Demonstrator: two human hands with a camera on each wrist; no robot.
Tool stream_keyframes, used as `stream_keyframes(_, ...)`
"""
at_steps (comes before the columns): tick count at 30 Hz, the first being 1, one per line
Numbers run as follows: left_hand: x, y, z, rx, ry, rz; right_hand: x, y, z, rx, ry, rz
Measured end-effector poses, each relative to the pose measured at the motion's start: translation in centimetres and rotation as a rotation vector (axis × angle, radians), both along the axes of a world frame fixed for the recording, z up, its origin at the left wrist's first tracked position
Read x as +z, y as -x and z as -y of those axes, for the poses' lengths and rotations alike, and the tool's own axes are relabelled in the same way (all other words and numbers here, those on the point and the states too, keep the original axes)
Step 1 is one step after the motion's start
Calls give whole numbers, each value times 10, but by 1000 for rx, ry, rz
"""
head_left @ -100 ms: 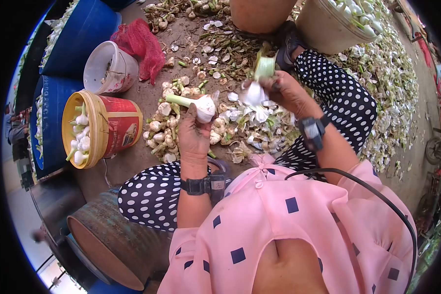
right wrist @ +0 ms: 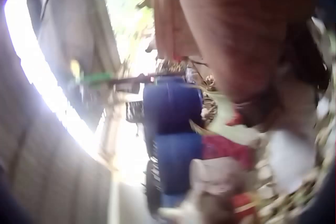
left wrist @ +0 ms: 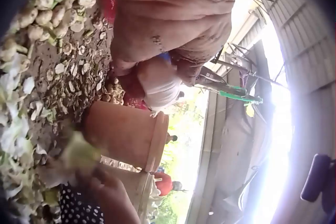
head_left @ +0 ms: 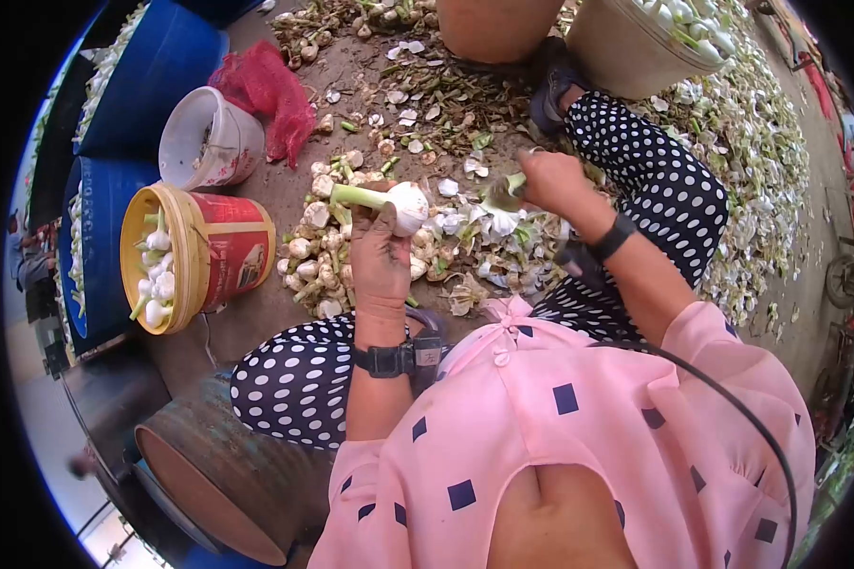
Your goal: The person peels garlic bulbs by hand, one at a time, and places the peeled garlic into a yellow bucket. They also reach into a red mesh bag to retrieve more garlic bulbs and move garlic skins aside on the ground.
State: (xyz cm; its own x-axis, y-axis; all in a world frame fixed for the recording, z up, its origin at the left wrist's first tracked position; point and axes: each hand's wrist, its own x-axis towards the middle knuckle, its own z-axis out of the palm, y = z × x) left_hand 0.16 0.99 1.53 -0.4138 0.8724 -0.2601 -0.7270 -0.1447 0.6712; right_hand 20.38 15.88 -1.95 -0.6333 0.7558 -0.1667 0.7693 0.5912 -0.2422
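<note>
In the head view my left hand (head_left: 381, 251) grips a garlic bulb (head_left: 408, 209), a round white head whose pale green stem points left. My right hand (head_left: 558, 185) is to its right, fingers curled at a strip of pale green and white garlic skin (head_left: 512, 188) that hangs toward the floor. The same skin (left wrist: 81, 153) is blurred in the left wrist view, close to my right hand. Motion blurs the right wrist view, where a white patch of skin (right wrist: 291, 158) shows below my fingers. Under both hands lies a pile of trimmed garlic pieces (head_left: 318, 251).
On the left stand a yellow-rimmed bucket (head_left: 185, 213) of peeled garlic, a white bucket (head_left: 242, 142), a red mesh bag (head_left: 270, 95) and blue drums (head_left: 152, 76). Two more buckets (head_left: 626, 57) are at the top. Loose peelings (head_left: 750, 209) cover the floor at right; a rusty drum (head_left: 209, 484) lies lower left.
My right hand has moved slightly right, and the garlic skin has swung from above its fingers to below them. My left hand keeps its hold on the bulb, nearly still.
</note>
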Motion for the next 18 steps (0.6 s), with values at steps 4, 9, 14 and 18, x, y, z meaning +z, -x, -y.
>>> stream_keyframes(4,-10,-27,-2,11,72,-130,45,33,39,5,471,-551)
stream_keyframes(9,-11,-28,-4,-10,77,-213,47,48,49,187,186,-352)
stream_keyframes(14,-18,-33,-5,1,55,-276,53,47,61,177,78,-355)
stream_keyframes(18,-12,-31,-7,5,59,-240,42,41,50,65,134,-571)
